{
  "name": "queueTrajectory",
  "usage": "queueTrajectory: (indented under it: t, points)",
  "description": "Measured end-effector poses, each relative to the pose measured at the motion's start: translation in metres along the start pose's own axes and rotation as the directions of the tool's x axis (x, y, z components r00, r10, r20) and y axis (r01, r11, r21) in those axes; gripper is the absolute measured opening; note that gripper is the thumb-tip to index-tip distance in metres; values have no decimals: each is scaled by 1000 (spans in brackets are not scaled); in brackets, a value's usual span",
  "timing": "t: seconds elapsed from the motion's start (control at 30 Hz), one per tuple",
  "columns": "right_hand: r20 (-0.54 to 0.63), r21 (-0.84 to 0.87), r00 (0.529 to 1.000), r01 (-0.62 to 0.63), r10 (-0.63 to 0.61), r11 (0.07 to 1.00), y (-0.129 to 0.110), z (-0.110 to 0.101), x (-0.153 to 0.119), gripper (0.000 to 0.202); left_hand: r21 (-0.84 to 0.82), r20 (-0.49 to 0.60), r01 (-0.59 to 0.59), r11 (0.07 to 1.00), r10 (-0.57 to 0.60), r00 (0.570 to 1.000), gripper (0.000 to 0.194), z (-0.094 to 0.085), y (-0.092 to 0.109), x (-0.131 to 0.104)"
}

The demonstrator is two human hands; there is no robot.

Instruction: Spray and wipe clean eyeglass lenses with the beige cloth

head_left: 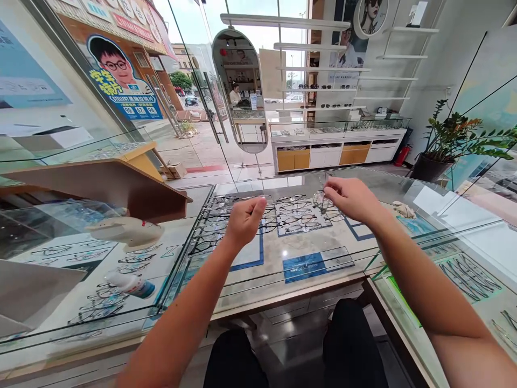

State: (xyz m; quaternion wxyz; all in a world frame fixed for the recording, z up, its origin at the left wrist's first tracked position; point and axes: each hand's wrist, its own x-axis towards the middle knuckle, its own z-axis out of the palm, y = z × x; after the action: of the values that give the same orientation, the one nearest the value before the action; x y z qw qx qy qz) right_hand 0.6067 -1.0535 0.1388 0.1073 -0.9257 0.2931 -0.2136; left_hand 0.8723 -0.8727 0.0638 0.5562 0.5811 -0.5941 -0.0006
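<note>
Right hand [349, 197]: fingertips clamped on glasses [319, 200], above counter [274, 253]. Left hand [244, 220]: fingers curled together, near displayed frames [299, 219]; whether holding anything, cannot tell.

hands [244, 221] [351, 198]: 2 | oval mirror [244, 89]: 1 | potted plant [448, 141]: 1 | bottle [131, 284]: 1

Before you at twelve o'clock, rows of glasses [298, 219] spread across the counter [274, 249] behind a leaflet [304, 267], with a bottle [135, 285] atop the adjoining display case [173, 234] at ten, a mirror [241, 97] beyond the counter at twelve, shelves [323, 69] right of it toward one, and a potted plant [431, 166] farther right, between one and two.
</note>
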Motion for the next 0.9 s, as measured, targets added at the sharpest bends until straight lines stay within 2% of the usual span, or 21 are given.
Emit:
queueTrajectory:
  t: [0.07,0.13,0.23,0.33,0.43,0.53,0.73,0.83,0.9]
  points:
    - [-160,187,974,188,-159,964,-21,24,25,31,-40,-62,-16,999,14,998,67,11,-18,30]
    - [-260,324,929,339,-262,883,-38,60,52,35,-111,-116,33,993,-46,992,60,20,-37,49]
    - [-388,411,871,455,-300,790,-49,115,81,41,-230,-141,149,962,-185,973,53,27,-60,55]
    - [-416,417,836,525,-357,742,-48,148,90,42,-343,-37,275,898,-306,951,61,25,-71,46]
    - [-391,423,825,555,-408,717,-41,157,84,42,-435,58,377,818,-393,918,61,20,-70,41]
    - [-397,441,821,563,-411,699,-35,154,79,41,-469,96,414,780,-422,902,60,17,-67,41]
    - [-389,529,837,545,-385,651,-36,154,78,45,-423,116,410,808,-401,909,58,15,-69,40]
    - [-382,621,855,519,-352,587,-37,159,79,46,-412,99,400,819,-396,913,60,15,-72,40]
    - [-361,703,882,471,-303,534,-37,162,80,50,-406,111,404,820,-395,912,60,14,-73,41]
